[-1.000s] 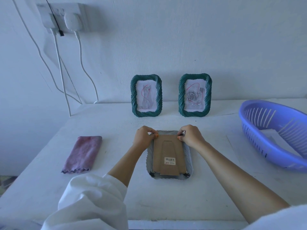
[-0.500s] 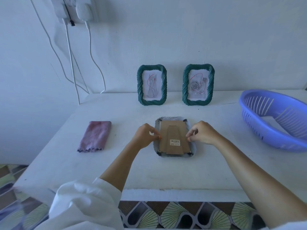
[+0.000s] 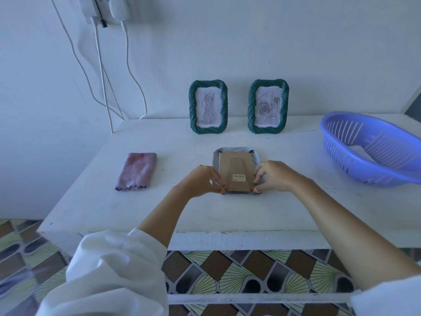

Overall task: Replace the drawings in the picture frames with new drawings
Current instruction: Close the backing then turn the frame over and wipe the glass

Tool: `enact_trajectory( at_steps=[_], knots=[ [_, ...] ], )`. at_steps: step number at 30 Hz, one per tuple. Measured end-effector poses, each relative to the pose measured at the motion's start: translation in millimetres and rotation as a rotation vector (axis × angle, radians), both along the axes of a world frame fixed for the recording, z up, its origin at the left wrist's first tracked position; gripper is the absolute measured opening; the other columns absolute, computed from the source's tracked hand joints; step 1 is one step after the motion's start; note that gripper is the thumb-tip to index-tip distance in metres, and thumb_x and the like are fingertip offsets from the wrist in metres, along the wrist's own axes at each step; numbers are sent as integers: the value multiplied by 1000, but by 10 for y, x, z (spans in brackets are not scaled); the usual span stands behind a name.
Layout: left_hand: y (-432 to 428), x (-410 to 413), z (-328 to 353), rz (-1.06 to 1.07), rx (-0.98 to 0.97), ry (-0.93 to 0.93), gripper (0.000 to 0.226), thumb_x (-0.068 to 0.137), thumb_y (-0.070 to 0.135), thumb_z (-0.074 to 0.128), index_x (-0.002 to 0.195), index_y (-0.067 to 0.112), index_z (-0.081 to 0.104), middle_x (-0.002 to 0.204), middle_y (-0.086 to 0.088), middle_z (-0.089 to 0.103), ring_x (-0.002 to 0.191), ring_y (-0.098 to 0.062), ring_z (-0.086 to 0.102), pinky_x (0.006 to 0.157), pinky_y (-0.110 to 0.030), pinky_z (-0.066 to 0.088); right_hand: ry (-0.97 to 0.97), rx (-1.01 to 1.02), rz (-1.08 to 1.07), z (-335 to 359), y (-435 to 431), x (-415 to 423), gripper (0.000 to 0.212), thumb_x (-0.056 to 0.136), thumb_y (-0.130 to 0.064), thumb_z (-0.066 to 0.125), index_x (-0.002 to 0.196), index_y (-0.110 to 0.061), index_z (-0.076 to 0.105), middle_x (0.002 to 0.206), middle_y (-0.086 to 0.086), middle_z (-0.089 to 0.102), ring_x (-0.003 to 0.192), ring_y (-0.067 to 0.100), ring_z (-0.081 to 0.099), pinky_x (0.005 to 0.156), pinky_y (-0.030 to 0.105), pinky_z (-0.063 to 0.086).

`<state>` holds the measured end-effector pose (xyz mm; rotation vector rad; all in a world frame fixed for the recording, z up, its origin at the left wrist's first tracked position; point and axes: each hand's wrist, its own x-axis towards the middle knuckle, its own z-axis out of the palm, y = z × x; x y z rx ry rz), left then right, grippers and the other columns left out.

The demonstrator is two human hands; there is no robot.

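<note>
On the white table (image 3: 136, 213) by the wall, both hands' fingers (image 3: 215, 179) gripping the face-down frame (image 3: 235, 169).

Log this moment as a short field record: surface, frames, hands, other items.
surface: white table against a white wall
frame in work: face-down frame, brown backing board up, barcode sticker near its lower edge
left hand: fingers at the frame's lower left corner
right hand: fingers at the lower right corner
standing frames: two green frames upright at the wall, cat drawing, rose drawing
cloth: folded pink cloth, left of the hands
basket: purple slotted basket, far right
</note>
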<state>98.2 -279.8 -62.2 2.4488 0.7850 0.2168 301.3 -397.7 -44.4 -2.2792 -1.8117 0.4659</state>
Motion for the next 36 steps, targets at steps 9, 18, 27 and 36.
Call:
enact_trajectory(
  at_steps=[9,18,27,36],
  knots=[
    [-18,45,5,32,148,66,19,80,31,71,88,15,75,101,4,70,92,-17,64,81,-33,51,-16,11,11,-17,29,-7,13,73,-23,74,79,-12,73,110,-3,62,101,20,58,87,33,44],
    [65,13,-19,77,-7,-55,19,81,24,71,93,10,76,107,-6,67,84,-17,57,72,-21,45,324,200,-166,-5,3,69,11,77,-18,75,85,-13,70,81,-3,55,83,16,50,64,21,38],
    [162,112,-89,282,-133,-64,25,86,6,63,110,3,69,109,-14,69,74,-16,60,69,-16,47,442,206,-430,-232,95,90,24,81,1,60,103,-2,69,80,8,64,61,23,58,57,22,49],
    [224,192,76,331,-302,-261,29,88,16,63,115,5,65,90,-6,62,59,-12,57,84,-36,55,90,378,-318,431,33,193,17,74,2,57,62,-2,69,61,28,55,64,42,46,55,27,38]
  ],
)
